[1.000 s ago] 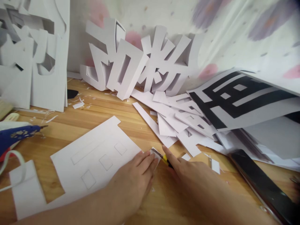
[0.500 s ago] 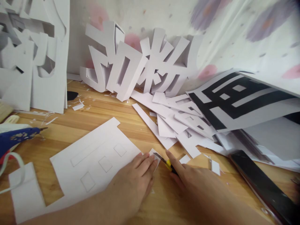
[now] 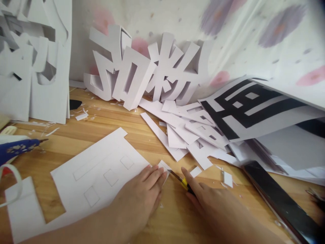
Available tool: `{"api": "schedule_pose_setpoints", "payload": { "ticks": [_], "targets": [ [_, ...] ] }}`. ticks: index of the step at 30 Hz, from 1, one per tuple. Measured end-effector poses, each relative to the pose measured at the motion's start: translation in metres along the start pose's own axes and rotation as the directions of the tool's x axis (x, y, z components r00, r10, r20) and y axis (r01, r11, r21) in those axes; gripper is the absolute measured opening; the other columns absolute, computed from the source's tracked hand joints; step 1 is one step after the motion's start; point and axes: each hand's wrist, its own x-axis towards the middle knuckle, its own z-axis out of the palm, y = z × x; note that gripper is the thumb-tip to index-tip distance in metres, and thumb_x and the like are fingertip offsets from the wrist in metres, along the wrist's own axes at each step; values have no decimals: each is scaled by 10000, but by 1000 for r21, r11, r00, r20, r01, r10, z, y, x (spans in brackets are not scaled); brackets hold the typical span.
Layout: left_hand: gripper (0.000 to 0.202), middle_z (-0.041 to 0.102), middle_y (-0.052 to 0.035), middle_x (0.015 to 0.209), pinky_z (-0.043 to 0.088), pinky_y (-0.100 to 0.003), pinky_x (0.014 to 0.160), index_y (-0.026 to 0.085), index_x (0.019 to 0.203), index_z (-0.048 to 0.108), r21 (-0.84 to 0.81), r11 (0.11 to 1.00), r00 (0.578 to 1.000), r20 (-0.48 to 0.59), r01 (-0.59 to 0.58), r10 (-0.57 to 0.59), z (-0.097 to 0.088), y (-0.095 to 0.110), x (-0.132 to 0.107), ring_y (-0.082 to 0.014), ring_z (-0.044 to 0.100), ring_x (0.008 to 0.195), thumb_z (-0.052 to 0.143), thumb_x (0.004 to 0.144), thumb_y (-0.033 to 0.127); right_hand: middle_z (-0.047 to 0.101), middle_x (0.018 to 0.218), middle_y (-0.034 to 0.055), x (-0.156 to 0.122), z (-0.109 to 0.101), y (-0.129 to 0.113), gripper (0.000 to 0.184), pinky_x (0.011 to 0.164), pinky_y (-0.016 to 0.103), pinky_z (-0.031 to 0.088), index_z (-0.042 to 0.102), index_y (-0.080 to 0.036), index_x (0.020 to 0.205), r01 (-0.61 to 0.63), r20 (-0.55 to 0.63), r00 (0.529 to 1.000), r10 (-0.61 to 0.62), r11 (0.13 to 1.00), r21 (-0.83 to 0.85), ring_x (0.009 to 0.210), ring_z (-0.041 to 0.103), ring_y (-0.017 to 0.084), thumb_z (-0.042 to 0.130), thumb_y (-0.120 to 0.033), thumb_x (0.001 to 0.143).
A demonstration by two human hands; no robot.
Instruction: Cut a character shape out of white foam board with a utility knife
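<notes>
Since half a second ago, our right hand [image 3: 207,198] has pulled the yellow and black utility knife [image 3: 184,182] a little way toward us. Its blade tip has slid along the edge of a small white piece [image 3: 164,165]. Our left hand [image 3: 146,189] has stayed in its place next to it.

From the head view, we see our right hand with its grip closed around the knife handle, and the pointing finger stretched out along the top. The blade leans down to the small white piece, which pokes out from under our left fingertips. Our left hand is spread flat, fingers close together, and its grip only presses down. Its wrist and arm lie over the side of a big white sheet [image 3: 99,178] with boxes drawn on it in thin lines. We cannot tell if the small piece is joined to the big sheet.

All this is on a wooden tabletop [image 3: 175,220]. Past our right hand is a messy pile of white cutouts [image 3: 177,127], with a black-printed paper [image 3: 250,113] just beside it and a long black bar [image 3: 276,200] nearer us. Thick white block letters [image 3: 137,76] stand at the back by a flowery curtain [image 3: 236,44]. At the far left is a blue glue gun [image 3: 19,149].
</notes>
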Motion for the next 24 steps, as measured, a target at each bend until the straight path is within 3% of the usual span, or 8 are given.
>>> {"api": "schedule_pose_setpoints", "payload": {
  "ticks": [7,12,15,19,24],
  "targets": [
    [378,543,-104,1249,347,-356,1005,52,1243,477,5,1000,1000,-27,8,-8,2,0,-1,-215,443,1187,325,922,182,634,566,37,-5,5,1,475,334,277,237,412,-130,1306,-67,-13,998,67,998,14,355,516,169,393,-146,831],
    [378,560,-117,1219,324,-370,1010,18,1232,470,30,999,999,-38,-30,31,2,1,-1,-232,446,1178,349,901,157,642,571,51,-6,2,1,419,334,259,307,499,-115,1224,-11,-18,1000,11,1000,-25,346,523,157,365,-105,827],
    [387,547,-117,1236,303,-378,1019,12,1233,467,90,994,997,-42,-54,58,5,1,-2,-238,436,1185,351,888,144,678,645,50,-9,3,6,376,357,250,370,510,-150,1210,-49,-36,998,51,998,42,393,569,163,385,-178,857],
    [402,538,-146,1244,318,-400,1000,-23,1211,485,132,989,997,-25,-72,76,9,3,-3,-271,440,1183,384,868,161,705,720,37,-6,0,13,343,420,244,437,519,-184,1187,-136,45,991,129,966,220,516,636,175,446,-238,856],
    [400,513,-148,1274,319,-392,999,-14,1193,505,138,987,997,-12,-80,82,9,4,-4,-274,452,1179,407,857,179,700,674,21,21,-15,2,409,411,257,424,463,-153,1258,-176,119,981,151,955,240,490,636,186,458,-227,857]
  ]
}}
